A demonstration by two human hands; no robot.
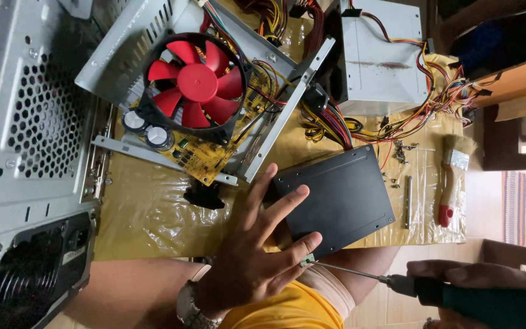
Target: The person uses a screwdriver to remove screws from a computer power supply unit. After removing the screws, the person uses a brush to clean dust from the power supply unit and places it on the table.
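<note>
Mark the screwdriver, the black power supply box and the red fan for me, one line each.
screwdriver (360, 275), head view, on the bare metal shaft between tip and handle.
black power supply box (342, 198), head view, on the middle of its flat black top.
red fan (196, 82), head view, on the round red hub.
</note>
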